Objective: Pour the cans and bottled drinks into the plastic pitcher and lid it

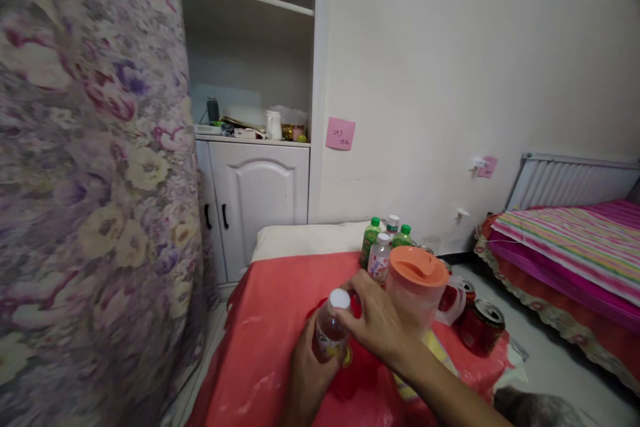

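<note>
A small clear plastic bottle (329, 328) with a white cap (340, 299) stands upright in the middle of the view. My left hand (306, 368) is wrapped round its body, covering part of the label. Coming from the right, my right hand (379, 320) has its thumb and forefinger closed at the cap. Beneath the bottle is a bright red object (367, 383), mostly hidden by my hands. Just beyond my right wrist stands a translucent pitcher (411, 297) with an orange lid (415, 263).
Behind the pitcher are green-capped bottles (370, 238) and a white-capped bottle (380, 259). Dark red cans (481, 328) stand to the right on the red-covered table (270, 320). A floral curtain (95, 187), a cabinet (265, 200) and a bed (575, 233) surround it.
</note>
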{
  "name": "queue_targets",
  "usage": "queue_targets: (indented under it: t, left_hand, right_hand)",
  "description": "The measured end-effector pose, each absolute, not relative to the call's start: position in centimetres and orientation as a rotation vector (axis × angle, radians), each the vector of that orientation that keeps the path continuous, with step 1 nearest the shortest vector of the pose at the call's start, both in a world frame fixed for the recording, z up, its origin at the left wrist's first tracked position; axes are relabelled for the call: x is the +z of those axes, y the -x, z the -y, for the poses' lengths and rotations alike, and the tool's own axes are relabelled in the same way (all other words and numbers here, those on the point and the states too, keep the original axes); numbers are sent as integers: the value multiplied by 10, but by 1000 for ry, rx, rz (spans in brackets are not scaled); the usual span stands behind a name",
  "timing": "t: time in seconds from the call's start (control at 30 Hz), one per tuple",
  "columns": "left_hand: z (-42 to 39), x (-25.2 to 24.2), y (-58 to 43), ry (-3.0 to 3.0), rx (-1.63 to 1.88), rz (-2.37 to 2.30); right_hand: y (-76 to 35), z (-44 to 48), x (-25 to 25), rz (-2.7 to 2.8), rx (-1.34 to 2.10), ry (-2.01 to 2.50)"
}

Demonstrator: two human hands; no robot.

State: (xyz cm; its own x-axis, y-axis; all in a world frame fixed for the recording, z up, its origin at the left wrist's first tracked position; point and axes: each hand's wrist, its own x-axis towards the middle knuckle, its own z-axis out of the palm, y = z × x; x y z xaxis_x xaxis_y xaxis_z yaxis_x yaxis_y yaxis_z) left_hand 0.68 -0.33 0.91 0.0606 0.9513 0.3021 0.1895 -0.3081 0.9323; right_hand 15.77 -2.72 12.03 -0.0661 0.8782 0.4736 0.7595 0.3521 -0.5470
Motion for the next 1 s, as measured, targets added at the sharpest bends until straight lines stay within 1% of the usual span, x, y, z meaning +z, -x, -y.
queue_targets:
  t: [0.1, 0.17, 0.3, 0.4, 0.57, 0.73, 0.83, 0.93, 0.97, 1.0]
  left_hand:
    - [1, -1, -9, -1608, 1315, -1182]
    - [-1, -7, -10, -1606, 1322, -1187]
    - [-4, -12, -12, -1582, 1329, -1152]
    - [-3, -13, -13, -1571, 1328, -1152]
    - [-1, -16, -11, -1605, 1370, -1195]
    - [2, -12, -8, -1622, 1356, -1217]
    - [3, -7, -5, -1594, 1367, -1228]
    - [3, -5, 0, -1562, 1362, -1257]
    - [2, -5, 1, -1550, 1353, -1268]
    - [1, -5, 3, -1539, 1338, -1275]
  right_hand:
    - [-157, 25, 116, 1793, 216, 1455]
    - [-159, 25, 114, 1780, 300, 1441]
    - [-169, 30, 112, 1849, 466, 1273]
    - [-172, 34, 112, 1873, 413, 1199]
    - [-163, 34, 108, 1786, 280, 1221]
    - [-156, 31, 101, 1722, 318, 1199]
    - [-166, 38, 84, 1704, 312, 1177]
    - [-186, 51, 54, 1707, 174, 1081]
    - [-194, 54, 43, 1755, 138, 1009]
    - [-201, 54, 33, 1876, 171, 921]
